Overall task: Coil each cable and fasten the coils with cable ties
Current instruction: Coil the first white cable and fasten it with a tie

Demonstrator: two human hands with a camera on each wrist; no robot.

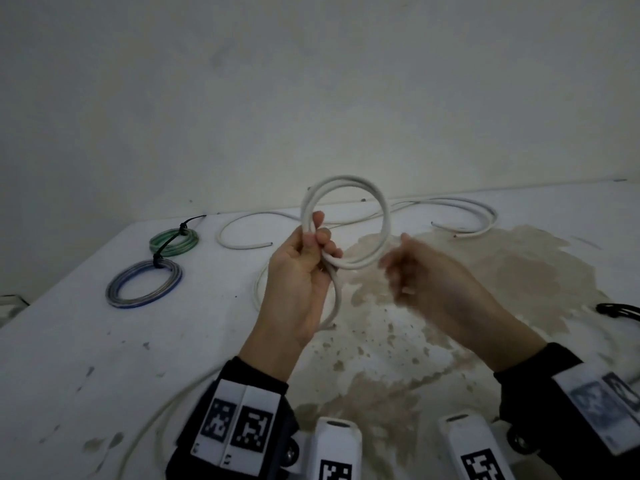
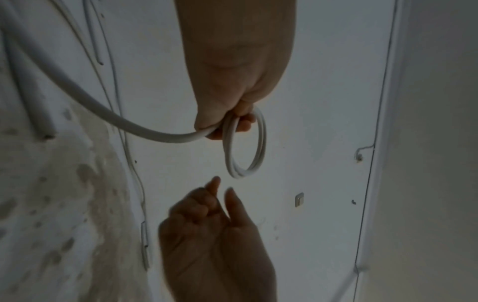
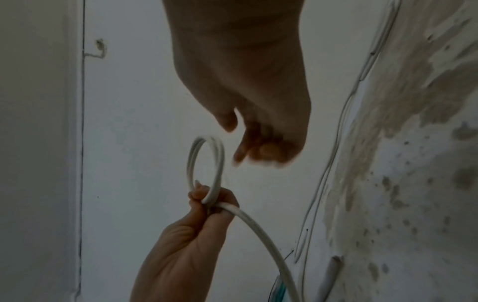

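White cable [image 1: 346, 223], two round loops

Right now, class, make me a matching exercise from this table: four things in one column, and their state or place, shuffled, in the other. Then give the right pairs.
Things:
1. White coil
2. Green coil
3. Blue coil
4. Right hand

States:
A. Lies tied, nearest the left table edge
B. Held up by the left hand
C. Holds nothing, beside the white coil
D. Lies tied, nearer the wall

Pairs: 1-B, 2-D, 3-A, 4-C
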